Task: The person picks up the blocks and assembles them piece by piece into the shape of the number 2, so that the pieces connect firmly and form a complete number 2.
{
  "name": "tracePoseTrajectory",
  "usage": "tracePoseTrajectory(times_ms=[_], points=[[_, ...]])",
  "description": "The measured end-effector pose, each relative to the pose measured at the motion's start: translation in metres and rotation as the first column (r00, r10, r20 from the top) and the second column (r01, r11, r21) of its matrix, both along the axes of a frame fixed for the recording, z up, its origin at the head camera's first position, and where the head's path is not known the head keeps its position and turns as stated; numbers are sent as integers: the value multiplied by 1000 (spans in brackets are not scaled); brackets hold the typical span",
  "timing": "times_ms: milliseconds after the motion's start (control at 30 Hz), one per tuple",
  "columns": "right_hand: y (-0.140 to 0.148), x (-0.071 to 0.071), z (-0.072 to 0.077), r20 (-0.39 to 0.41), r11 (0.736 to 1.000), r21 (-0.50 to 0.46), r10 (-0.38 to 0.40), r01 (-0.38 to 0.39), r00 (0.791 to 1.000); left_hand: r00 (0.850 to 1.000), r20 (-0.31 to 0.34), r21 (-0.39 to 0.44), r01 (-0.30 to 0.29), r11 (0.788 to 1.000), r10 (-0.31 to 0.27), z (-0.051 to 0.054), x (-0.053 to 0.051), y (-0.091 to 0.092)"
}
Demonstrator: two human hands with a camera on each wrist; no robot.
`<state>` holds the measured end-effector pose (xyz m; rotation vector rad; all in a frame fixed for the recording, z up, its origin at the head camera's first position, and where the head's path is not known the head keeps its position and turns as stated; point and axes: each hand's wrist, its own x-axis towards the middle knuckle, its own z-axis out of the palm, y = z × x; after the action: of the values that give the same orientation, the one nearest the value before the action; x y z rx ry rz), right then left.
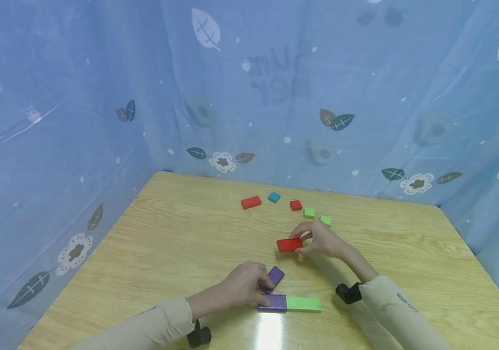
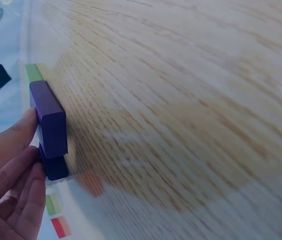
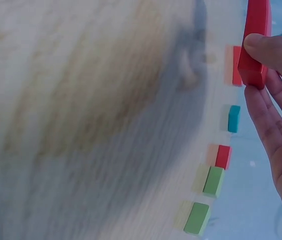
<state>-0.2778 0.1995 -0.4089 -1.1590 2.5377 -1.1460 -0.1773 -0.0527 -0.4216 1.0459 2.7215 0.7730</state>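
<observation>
My left hand (image 1: 244,284) is at the near middle of the table, its thumb on a purple block (image 1: 278,304) and its curled fingers at a second purple block (image 1: 277,275), which lies at an angle behind. The first purple block sits end to end with a long green block (image 1: 303,304). In the left wrist view, the thumb touches the upper purple block (image 2: 54,135) and the forefinger meets the lower purple block (image 2: 57,168). My right hand (image 1: 319,239) pinches a red rectangular block (image 1: 288,245) between thumb and fingers, held above the table.
Farther back on the wooden table (image 1: 179,233) lie a red rectangular block (image 1: 251,202), a small blue block (image 1: 274,197), a small red block (image 1: 295,205) and two small green blocks (image 1: 309,212). A blue patterned curtain (image 1: 275,97) stands behind and beside the table.
</observation>
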Motion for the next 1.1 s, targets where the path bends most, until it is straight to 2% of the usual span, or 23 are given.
tracePoseTrajectory(times_ms=[167, 367, 633, 900, 1100], points=[[-1, 7, -3, -25, 999, 22, 38, -38, 999, 1000, 3, 2, -4, 1000, 4, -1, 0, -1], [-1, 10, -9, -46, 992, 101, 75, -70, 996, 1000, 5, 11, -4, 1000, 4, -3, 0, -3], [-3, 13, -10, -86, 980, 169, 124, -109, 988, 1000, 9, 16, -8, 1000, 8, -3, 0, -1], [-11, 10, -8, -111, 962, 190, 219, -196, 969, 1000, 8, 22, 1, 1000, -1, -3, -1, -1], [-18, 6, -5, -87, 938, 188, 313, -293, 946, 1000, -5, 23, 7, 1000, -7, -2, 0, -1]])
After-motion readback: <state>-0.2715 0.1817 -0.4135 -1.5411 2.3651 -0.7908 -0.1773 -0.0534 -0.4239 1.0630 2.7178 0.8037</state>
